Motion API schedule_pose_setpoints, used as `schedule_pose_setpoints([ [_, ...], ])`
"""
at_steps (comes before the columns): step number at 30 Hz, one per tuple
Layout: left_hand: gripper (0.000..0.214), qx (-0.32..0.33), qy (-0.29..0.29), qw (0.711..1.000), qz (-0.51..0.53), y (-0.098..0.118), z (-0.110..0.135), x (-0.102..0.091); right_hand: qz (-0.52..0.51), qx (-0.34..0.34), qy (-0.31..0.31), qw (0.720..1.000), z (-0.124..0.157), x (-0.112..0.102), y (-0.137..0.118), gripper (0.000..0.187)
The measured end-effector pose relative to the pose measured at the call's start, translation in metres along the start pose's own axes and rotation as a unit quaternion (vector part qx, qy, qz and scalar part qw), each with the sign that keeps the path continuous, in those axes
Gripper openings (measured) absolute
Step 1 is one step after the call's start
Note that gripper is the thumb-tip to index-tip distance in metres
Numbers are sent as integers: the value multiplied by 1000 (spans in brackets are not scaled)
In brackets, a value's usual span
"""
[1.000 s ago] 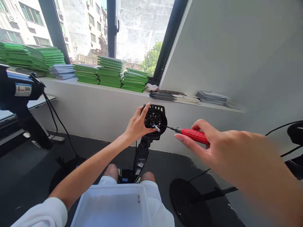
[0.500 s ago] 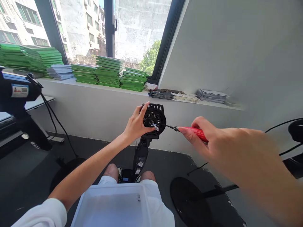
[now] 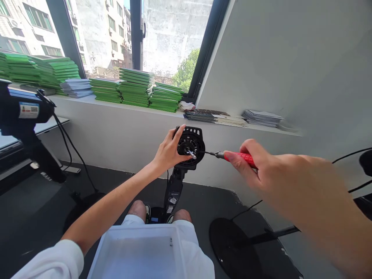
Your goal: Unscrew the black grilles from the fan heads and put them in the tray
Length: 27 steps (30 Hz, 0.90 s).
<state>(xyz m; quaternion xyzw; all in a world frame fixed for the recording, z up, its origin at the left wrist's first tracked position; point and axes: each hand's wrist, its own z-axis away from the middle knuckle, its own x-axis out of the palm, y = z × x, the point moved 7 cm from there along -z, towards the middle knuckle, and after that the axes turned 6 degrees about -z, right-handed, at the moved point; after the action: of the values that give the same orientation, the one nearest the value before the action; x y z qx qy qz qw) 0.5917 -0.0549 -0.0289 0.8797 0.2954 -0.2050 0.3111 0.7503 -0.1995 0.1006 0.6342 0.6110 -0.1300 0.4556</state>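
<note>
A black round fan motor housing (image 3: 190, 145) with a metal shaft in its middle stands on a black stand (image 3: 173, 190) between my knees. My left hand (image 3: 168, 152) is closed round the housing's left side. My right hand (image 3: 261, 164) grips a red-handled screwdriver (image 3: 240, 157), whose thin shaft points left with its tip at the housing's right face. A white plastic tray (image 3: 136, 252) rests on my lap with a small screw (image 3: 171, 243) in it.
Stacks of green booklets (image 3: 135, 87) and grey papers (image 3: 261, 118) line the window ledge. A black fan head with a cable (image 3: 26, 112) stands at the left. A round black base (image 3: 232, 248) lies on the dark floor at the right, with a cable beyond it.
My right hand has shifted its fingers along the red handle and risen slightly; the screwdriver tip stays at the housing. The left hand has not moved.
</note>
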Motion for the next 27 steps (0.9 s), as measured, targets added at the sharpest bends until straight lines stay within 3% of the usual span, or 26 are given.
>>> schedule_pose_setpoints([
  [3,113,5,-13,1000,-9,0,-1,1,-56,-37,-5,998,2,2,-6,53],
  [7,114,8,-10,1000,-12,-1,-1,1,-1,-24,24,999,5,-1,-5,57],
  [11,112,14,-6,1000,-1,0,-1,0,-46,-69,20,996,6,1,-11,50],
  [14,110,16,-8,1000,0,1,-1,0,1,-35,27,999,5,1,-7,51],
  [18,107,9,-16,1000,2,2,-2,-1,-64,-44,5,997,6,5,-10,52],
  [22,106,-1,-23,1000,2,2,-2,-2,-6,-17,29,999,5,-1,-7,58],
  [25,106,0,-24,1000,4,3,-2,-3,-68,-45,5,997,2,-1,-11,55],
  [27,106,2,-22,1000,5,3,-1,-3,-55,-49,-3,997,2,-1,-11,53],
])
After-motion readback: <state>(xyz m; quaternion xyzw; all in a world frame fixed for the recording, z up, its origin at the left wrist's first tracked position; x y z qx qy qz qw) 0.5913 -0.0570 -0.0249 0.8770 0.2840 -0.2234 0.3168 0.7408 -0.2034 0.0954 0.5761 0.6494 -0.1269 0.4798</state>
